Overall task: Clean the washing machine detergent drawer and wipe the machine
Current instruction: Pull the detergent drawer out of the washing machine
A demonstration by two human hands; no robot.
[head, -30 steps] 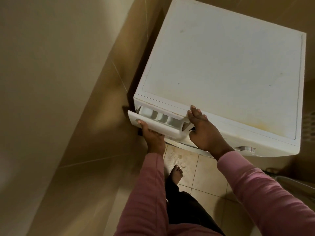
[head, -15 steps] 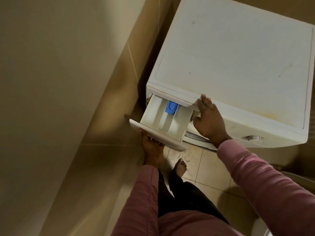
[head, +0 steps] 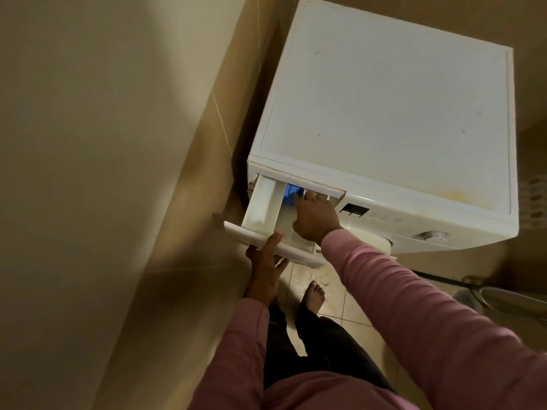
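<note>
Detergent drawer (head: 266,214): now pulled far out of washing machine (head: 384,113). Left hand (head: 266,261) grips its front panel; right hand (head: 313,214) has moved onto blue insert (head: 291,193), fingers pressing. Removal imminent.

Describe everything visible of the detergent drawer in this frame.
The detergent drawer is white plastic, pulled far out of the washing machine at its top left corner. Long compartments run lengthwise; a blue insert sits near the back. The left hand holds the front panel from below, thumb on its top. The right hand reaches inside, fingertips at the blue insert.
</note>
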